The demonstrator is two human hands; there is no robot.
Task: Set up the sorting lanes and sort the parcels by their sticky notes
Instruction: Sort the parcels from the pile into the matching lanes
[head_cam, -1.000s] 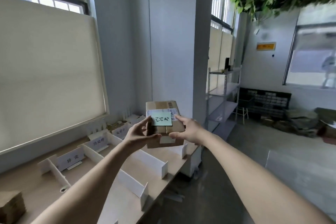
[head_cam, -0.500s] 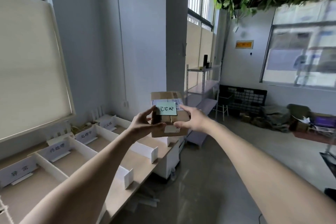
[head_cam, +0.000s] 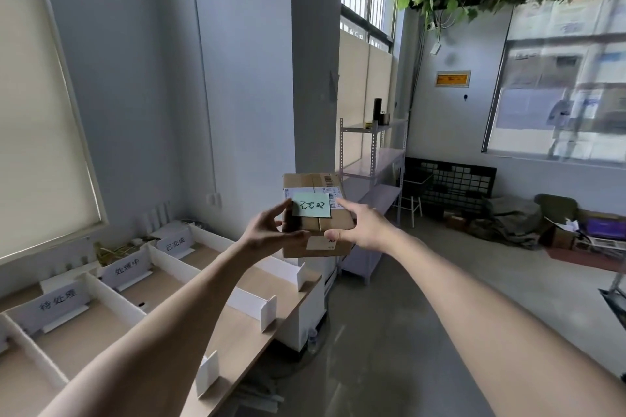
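White dividers (head_cam: 111,298) split the worktop (head_cam: 250,325) into labelled lanes. Above its far end, the left hand (head_cam: 267,234) and right hand (head_cam: 359,230) grip a cardboard parcel (head_cam: 316,225) from either side, fingers curled around it; a green sticky note (head_cam: 311,204) sits on top.

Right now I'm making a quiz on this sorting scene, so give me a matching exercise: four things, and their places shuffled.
Things:
1. green sticky note
2. cardboard parcel
3. white lane dividers
4. metal shelf rack

Places:
A. standing against the wall behind the parcel
B. held up between the left hand and right hand
C. stuck on the parcel's top
D. standing on the wooden table

Pairs: 1-C, 2-B, 3-D, 4-A
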